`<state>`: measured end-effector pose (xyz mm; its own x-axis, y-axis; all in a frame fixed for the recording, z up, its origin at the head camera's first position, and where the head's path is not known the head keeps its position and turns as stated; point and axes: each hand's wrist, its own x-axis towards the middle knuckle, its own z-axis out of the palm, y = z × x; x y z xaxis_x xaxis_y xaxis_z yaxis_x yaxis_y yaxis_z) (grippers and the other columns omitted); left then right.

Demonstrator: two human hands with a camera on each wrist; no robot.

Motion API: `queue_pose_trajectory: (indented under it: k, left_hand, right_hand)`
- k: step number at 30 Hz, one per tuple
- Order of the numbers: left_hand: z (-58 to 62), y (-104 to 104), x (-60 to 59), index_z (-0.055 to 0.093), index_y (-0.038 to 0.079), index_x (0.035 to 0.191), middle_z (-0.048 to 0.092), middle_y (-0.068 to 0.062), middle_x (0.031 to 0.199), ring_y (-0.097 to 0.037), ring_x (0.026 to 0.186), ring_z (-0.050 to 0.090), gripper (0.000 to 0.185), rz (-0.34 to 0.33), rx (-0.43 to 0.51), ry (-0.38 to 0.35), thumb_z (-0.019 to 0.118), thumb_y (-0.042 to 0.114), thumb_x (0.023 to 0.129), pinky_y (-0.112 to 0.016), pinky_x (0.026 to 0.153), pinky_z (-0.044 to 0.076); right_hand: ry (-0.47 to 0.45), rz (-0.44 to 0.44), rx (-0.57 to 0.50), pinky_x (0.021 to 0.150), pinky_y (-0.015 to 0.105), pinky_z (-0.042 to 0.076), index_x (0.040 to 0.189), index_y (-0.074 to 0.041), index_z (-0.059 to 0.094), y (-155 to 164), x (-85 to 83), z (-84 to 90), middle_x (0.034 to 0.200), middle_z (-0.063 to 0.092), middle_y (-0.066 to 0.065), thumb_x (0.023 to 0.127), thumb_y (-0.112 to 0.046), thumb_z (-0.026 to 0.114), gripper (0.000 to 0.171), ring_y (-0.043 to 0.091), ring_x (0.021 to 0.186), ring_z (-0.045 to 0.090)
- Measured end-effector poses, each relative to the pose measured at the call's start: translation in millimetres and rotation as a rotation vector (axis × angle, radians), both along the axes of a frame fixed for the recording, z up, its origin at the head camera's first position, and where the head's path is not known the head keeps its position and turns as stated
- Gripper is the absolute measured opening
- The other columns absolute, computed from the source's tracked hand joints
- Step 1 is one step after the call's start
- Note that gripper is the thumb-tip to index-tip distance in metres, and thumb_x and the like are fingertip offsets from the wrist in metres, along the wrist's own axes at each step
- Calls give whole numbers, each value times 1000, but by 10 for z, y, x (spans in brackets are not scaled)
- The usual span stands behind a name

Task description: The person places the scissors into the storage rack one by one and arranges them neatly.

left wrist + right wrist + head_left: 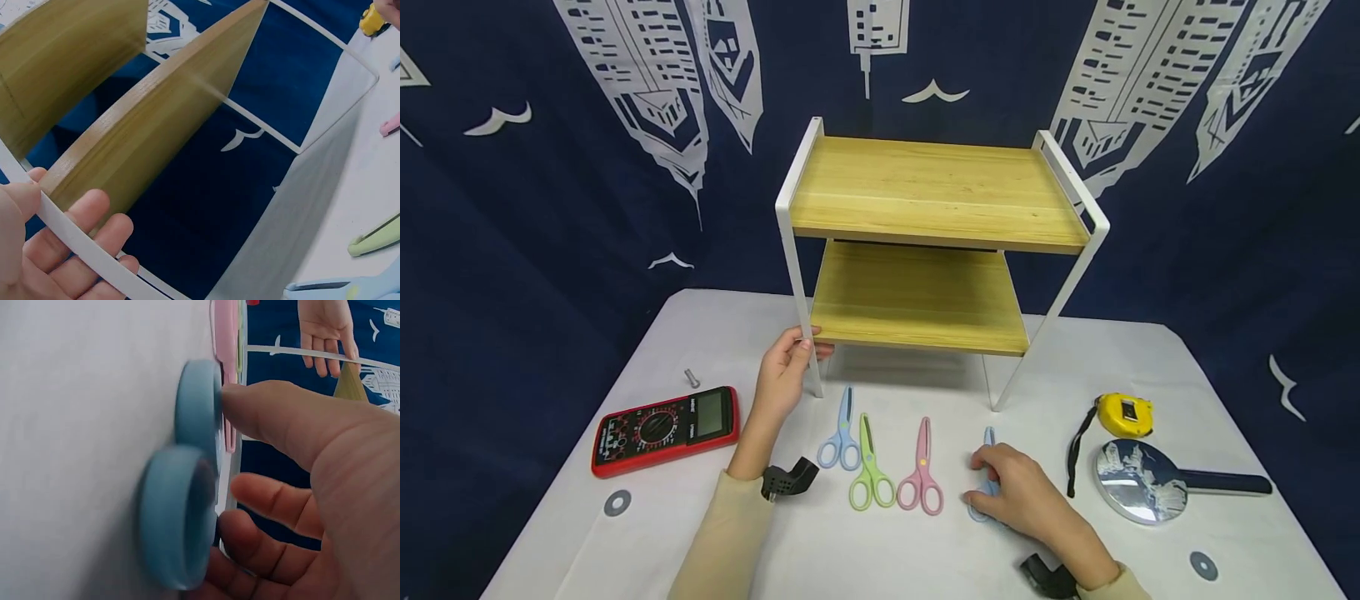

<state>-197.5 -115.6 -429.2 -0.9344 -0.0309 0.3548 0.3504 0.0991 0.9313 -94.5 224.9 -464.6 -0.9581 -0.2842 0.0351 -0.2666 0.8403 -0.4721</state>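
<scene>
At the far left of the white tabletop (715, 333) lies a red multimeter (666, 429), face up, with a small metal bolt (691, 378) just behind it and a flat washer (617, 502) near the front edge. Next comes the left hand (784, 375), whose fingers are wrapped around the front left leg of the two-tier shelf rack (925, 250); the left wrist view shows the white frame bar lying across the fingers (94, 231) with the thumb on the near side, a grip that looks meant to steady the rack where it stands. The rack itself sits at the middle of the tabletop, toward the back, both wooden boards bare. In front of it four small scissors lie in a row with tips pointing toward the rack: a blue pair (842, 433), a green pair (870, 471), a pink pair (921, 471), and then the light blue scissors (989, 443) under the right hand (1018, 496). That hand has thumb and fingers curled against the scissors' handle rings, which the right wrist view shows flat on the cloth (187, 487), so it is pinching them. Further right lie a yellow tape measure (1123, 414) with its black strap, a round hand mirror (1142, 482) and another washer (1203, 566).
</scene>
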Motion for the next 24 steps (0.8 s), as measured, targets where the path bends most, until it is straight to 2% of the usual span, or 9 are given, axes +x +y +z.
queue_pose_trajectory:
  k: [5,8,12,15,20,24]
  left_hand:
    - [-20,3,-12,56,-14,124,69,-37,105,2,88,70,28,-29,20,47,42,2,107,-17,86,56]
    - [-19,-5,-18,56,-15,122,68,-39,103,5,86,69,27,-39,26,49,41,2,107,-17,85,56]
    - [-23,-32,-26,57,-13,121,68,-39,102,4,86,70,26,-39,25,16,42,4,108,-16,86,55]
    - [-29,-47,-28,58,-12,120,69,-36,101,1,87,70,26,-32,23,-2,43,5,108,-16,86,54]
    - [-36,-34,-33,58,-14,120,70,-34,96,0,86,70,26,-27,37,8,43,4,107,-17,85,54]
    - [-25,-11,-29,58,-14,119,70,-34,95,4,84,69,26,-25,43,11,43,3,107,-17,84,54]
  right_hand:
    - [84,98,-47,67,23,48,101,-14,69,-6,26,-35,86,56,-9,70,-14,91,38,2,78,50]
    - [120,97,-43,70,24,50,104,-13,69,-15,38,-29,91,59,-6,68,-12,92,42,4,81,52]
    - [47,-15,17,65,23,44,106,-14,68,-41,37,6,87,57,-4,68,-21,94,46,7,75,48]
    - [-22,-56,57,62,22,39,104,-15,66,-56,27,22,82,54,-5,70,-27,93,45,8,71,44]
    - [-51,-32,39,60,22,34,97,-19,63,-50,31,24,77,49,-6,73,-26,91,37,8,69,41]
    - [-83,-1,-18,59,22,34,98,-20,61,-32,40,22,78,48,-5,76,-24,89,36,8,69,41]
